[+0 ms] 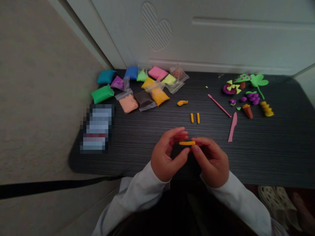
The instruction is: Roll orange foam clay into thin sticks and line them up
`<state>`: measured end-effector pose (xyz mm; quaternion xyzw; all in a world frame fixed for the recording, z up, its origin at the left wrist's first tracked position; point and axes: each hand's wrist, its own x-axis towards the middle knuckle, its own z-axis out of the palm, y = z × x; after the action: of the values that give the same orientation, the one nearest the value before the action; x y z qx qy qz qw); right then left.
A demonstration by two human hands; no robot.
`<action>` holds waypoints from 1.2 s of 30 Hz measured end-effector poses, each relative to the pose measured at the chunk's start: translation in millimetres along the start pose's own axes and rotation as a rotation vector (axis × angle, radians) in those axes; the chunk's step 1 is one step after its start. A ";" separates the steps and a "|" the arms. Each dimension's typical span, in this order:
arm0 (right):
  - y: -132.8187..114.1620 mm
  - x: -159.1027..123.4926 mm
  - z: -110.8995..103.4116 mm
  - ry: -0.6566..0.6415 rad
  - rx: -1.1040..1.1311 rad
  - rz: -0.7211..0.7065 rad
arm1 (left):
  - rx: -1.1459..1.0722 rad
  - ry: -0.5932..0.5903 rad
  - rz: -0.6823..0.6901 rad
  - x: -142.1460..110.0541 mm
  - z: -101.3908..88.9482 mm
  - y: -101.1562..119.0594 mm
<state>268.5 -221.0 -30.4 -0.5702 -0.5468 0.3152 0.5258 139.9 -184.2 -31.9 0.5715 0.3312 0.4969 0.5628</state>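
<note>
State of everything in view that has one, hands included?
Right hand, closed on the held orange roll
Left hand, open, curved by the roll's left end
Held orange roll, pinched at its right end
Two short orange rolls, side by side, apart
Orange lump, lying loose
Pink knife, lying
Pink stick, lying slanted
Bags, filled; seals unclear
Green flower, shaped, stem attached

light: dim, greyish | focus: slightly soft | screen (97, 127): pixelated | sandals (278, 203): murky, stretched at lower right edge
</note>
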 end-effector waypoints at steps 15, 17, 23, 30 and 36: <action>-1.5 0.1 0.3 -0.065 0.026 -0.055 | -0.439 -0.062 -0.306 6.8 -7.1 2.0; -1.6 0.2 -0.1 -0.072 0.011 -0.057 | -0.447 -0.064 -0.309 7.2 -7.4 2.1; -0.9 2.2 0.4 -0.077 -0.044 -0.106 | -0.496 -0.063 -0.392 9.9 -8.8 2.6; -2.7 4.8 1.6 -0.074 -0.155 -0.160 | -0.497 -0.006 -0.469 13.1 -9.0 2.8; -2.5 4.8 3.2 -0.051 -0.148 -0.168 | -0.504 0.003 -0.482 14.0 -8.7 3.2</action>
<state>265.7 -216.0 -27.8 -0.5517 -0.6276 0.2432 0.4926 135.2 -168.8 -27.2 0.3191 0.3242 0.4166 0.7871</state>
